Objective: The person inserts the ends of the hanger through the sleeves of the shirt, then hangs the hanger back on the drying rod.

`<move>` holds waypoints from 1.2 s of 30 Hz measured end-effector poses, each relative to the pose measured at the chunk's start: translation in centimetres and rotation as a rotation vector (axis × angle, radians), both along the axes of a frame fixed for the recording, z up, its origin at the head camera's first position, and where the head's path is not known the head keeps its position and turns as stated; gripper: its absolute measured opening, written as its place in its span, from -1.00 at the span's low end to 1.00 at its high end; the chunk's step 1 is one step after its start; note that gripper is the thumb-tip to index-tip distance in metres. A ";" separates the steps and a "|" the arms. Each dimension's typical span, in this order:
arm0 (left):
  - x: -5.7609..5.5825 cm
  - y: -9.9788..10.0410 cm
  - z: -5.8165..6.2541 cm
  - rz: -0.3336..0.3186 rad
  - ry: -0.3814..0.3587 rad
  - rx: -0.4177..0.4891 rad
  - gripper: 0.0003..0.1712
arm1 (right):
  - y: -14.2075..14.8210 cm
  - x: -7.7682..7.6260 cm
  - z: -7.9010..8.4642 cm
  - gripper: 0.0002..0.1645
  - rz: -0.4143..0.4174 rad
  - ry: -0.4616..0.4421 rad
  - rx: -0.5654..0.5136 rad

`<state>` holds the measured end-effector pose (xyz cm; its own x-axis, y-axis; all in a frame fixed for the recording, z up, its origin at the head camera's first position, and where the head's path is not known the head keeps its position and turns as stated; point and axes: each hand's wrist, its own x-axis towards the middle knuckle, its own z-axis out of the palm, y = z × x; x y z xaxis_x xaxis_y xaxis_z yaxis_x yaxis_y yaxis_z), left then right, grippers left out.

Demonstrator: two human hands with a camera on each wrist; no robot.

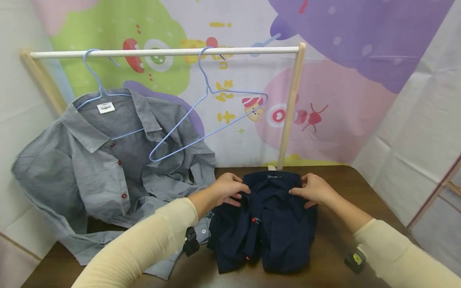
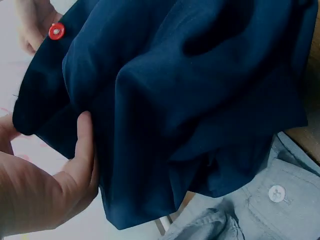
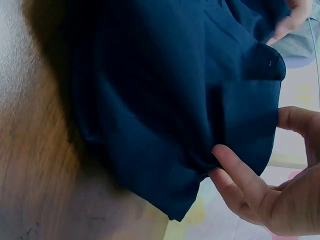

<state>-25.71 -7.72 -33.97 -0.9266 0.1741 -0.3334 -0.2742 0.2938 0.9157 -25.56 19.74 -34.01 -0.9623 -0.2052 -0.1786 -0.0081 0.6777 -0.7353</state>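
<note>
A navy blue shirt (image 1: 284,224) with red buttons hangs from both hands over the brown table, its collar at the top. My left hand (image 1: 227,189) pinches the left side of the shirt near the collar; some of its fingers are hidden by the cloth. On the opposite side my right hand (image 1: 316,189) holds the collar edge between thumb and fingers. In the right wrist view the collar flap (image 3: 252,120) lies between the right hand's fingertips. A red button (image 2: 56,31) shows on the collar band in the left wrist view.
A grey shirt (image 1: 97,176) hangs on a blue hanger at the left, its lower part on the table (image 1: 335,240). A bare blue hanger (image 1: 210,93) hangs from the white rod (image 1: 165,52), above and left of the navy shirt. The rack's wooden post (image 1: 290,108) stands behind.
</note>
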 end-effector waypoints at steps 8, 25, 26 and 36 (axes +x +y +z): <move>-0.5 -1.3 -0.7 0.028 0.023 -0.040 -0.45 | 0.5 0.8 0.6 -0.17 0.076 -0.011 -0.022; 0.4 -3.8 0.7 -0.005 0.263 -0.363 -0.51 | 3.2 1.3 3.0 -0.43 0.138 0.342 0.374; 0.5 -4.0 1.0 -0.007 0.288 -0.376 -0.53 | 3.3 1.4 3.2 -0.45 0.130 0.365 0.398; 1.0 -5.6 3.5 -0.030 0.553 -0.604 -0.58 | 5.0 1.9 4.7 -0.63 0.084 0.619 0.571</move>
<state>-24.72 -13.34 -30.47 -0.9824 0.1382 0.1260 0.1864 0.7799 0.5976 -23.71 24.76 -29.36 -0.9060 -0.3193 0.2778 -0.3641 0.9227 -0.1268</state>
